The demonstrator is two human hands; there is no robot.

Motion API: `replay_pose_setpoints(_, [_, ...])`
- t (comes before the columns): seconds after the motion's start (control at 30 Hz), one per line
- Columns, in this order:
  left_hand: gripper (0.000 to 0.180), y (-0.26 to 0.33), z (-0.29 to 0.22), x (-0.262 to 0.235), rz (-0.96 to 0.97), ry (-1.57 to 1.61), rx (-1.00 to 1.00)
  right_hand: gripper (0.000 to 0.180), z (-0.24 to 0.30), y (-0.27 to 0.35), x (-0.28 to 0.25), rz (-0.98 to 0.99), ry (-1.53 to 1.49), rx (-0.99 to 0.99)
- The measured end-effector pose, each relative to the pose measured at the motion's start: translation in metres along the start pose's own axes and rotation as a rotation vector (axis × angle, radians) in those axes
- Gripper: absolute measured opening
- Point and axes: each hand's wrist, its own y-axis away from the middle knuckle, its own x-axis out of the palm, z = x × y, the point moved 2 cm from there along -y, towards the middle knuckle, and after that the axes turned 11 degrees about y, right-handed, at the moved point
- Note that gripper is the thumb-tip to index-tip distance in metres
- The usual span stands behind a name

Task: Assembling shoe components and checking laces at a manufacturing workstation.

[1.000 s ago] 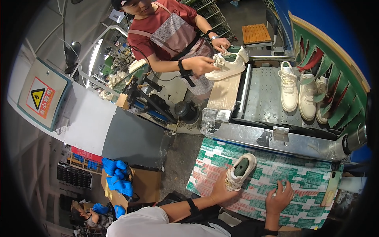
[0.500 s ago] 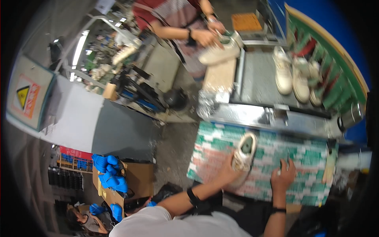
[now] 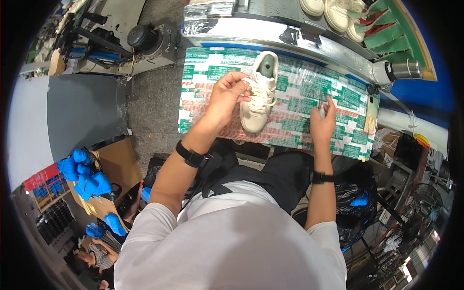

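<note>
Pinching at the upper of an off-white shoe (image 3: pixel 253 121) with thumb and bent fingers of the left hand (image 3: pixel 224 100), close to the soft, loosely looped laces (image 3: pixel 261 100); cannot tell lace from tongue edge within that pinch. Set left of centre over the near tabletop (image 3: pixel 290 108), smooth rounded toe toward the near edge, padded heel collar toward the far one, with green lining (image 3: pixel 267 65) in the opening. Cannot tell full contact of sole and surface.

Gripping a slim pointed tool (image 3: pixel 321 112), silvery and hard-looking, between thumb and forefinger of the right hand (image 3: pixel 324 125), well apart from the shoe, with tip aimed toward the far side. Wearing a black band on each wrist.

Covered, under hand and shoe alike, in a patchwork of green, white and red printed strips beneath glossy, wrinkled clear film. Near the right edge, lying flat, a pale rectangular slab (image 3: pixel 371 114) with rounded corners. Beyond the far edge, a scuffed, shiny metal rail (image 3: pixel 261 32); farther right, more cream shoes (image 3: pixel 337 17) beside ragged green and red flaps (image 3: pixel 386 30) and a polished metal cylinder (image 3: pixel 407 69). Far left, a dark, ribbed, rounded motor (image 3: pixel 142 39); nearer left, lumpy blue bundles (image 3: pixel 94 185) against plain brown cardboard (image 3: pixel 118 164).
</note>
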Motion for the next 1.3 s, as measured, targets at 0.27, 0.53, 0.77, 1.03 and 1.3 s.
replay_pose_setpoints(0.27, [0.040, 0.008, -0.013, 0.012, 0.120, -0.265, 0.140, 0.046, 0.054, 0.046, 0.013, -0.028, 0.002, -0.270])
replay_pose_setpoints(0.53, [0.019, -0.025, -0.008, 0.018, 0.020, -0.621, 0.196, 0.033, 0.106, 0.064, 0.006, 0.026, -0.184, -0.338])
replay_pose_setpoints(0.77, [0.007, 0.008, -0.017, 0.033, 0.087, -0.333, 0.138, 0.034, 0.114, 0.082, 0.002, 0.059, -0.271, -0.352])
replay_pose_setpoints(1.03, [0.023, 0.097, -0.097, 0.088, 0.942, -0.615, 0.188, 0.035, 0.109, 0.079, 0.007, 0.124, -0.388, -0.341])
replay_pose_setpoints(1.3, [0.022, 0.001, -0.045, 0.024, 0.246, -0.896, 0.498, 0.035, 0.121, 0.072, 0.019, 0.220, -0.615, -0.268])
